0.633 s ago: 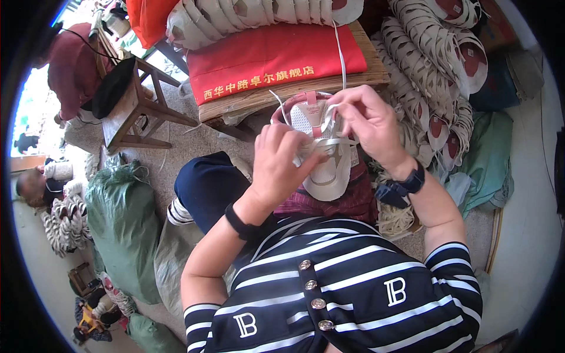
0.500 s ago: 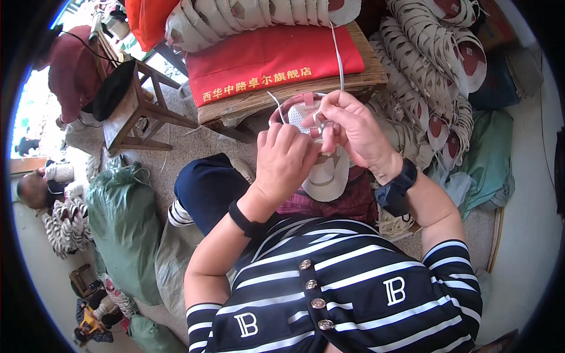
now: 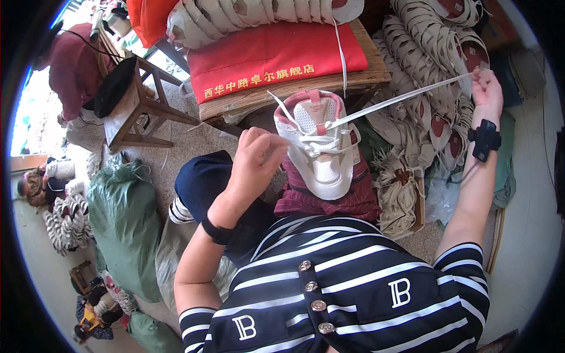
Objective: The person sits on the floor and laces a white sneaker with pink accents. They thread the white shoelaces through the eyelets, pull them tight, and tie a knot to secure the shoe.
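Observation:
A white sneaker (image 3: 328,173) with a pink collar lining and pull tab rests on maroon striped cloth (image 3: 365,203) over my lap, its toe toward me. A flat white shoelace (image 3: 406,100) runs from its upper eyelets, stretched taut out to the right. My right hand (image 3: 487,93) is closed on that lace's far end, arm extended. The lace's shorter end sticks up at the shoe's far left side. Just left of the shoe, my left hand (image 3: 256,159) is open with loosely bent fingers, the fingertips slightly blurred and no lace visible in them.
A wooden stool (image 3: 371,65) ahead holds a red cloth (image 3: 276,65) and a row of nested white shoe uppers (image 3: 253,17). More stacked uppers (image 3: 424,65) stand at right, above a box of laces (image 3: 400,200). Left are a green sack (image 3: 123,229), another stool (image 3: 138,112) and a seated person (image 3: 73,70).
My right hand has swung far out to the right, drawing the shoelace taut. My left hand has moved left off the shoe, uncovering its laced front.

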Tool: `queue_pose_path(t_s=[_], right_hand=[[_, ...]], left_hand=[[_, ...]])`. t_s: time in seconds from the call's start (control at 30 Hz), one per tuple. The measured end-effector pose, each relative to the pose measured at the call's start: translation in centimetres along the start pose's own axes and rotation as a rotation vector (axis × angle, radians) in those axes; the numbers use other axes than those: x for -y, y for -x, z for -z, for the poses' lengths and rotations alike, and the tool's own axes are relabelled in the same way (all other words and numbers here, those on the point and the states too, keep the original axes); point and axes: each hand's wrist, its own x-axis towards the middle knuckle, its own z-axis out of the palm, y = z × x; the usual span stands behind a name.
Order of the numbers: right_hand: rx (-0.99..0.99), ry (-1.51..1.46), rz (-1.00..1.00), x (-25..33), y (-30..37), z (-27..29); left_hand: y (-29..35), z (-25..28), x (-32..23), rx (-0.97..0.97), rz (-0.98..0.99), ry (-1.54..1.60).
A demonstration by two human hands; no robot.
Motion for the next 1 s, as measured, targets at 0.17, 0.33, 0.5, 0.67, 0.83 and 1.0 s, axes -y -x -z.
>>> queue_pose_path(t_s=[0.17, 0.33, 0.5, 0.67, 0.83, 1.0], right_hand=[[0.176, 0.679, 0.278, -2.9, 8.1, -7.0], [0.956, 1.013, 0.217, -7.9, 19.0, -10.9], [1.215, 1.083, 0.505, -9.8, 24.9, -13.7], [1.227, 1.164, 0.567, -10.6, 25.8, -14.7], [1.314, 1.211, 0.647, -11.6, 26.2, -14.6], [1.392, 1.289, 0.9, -11.7, 26.4, -15.2]], left_hand=[[0.5, -1.6, -0.1, -0.199, 0.068, 0.092], [-1.5, -1.8, -1.1, -0.248, -0.02, -0.018], [-3.3, -1.9, -2.3, -0.124, -0.236, -0.267], [-3.0, -1.9, -2.5, -0.051, -0.094, 0.0], [-1.6, -0.5, -2.0, -0.002, 0.239, 0.186], [-1.4, -0.5, -1.0, -0.117, 0.378, 0.851]])
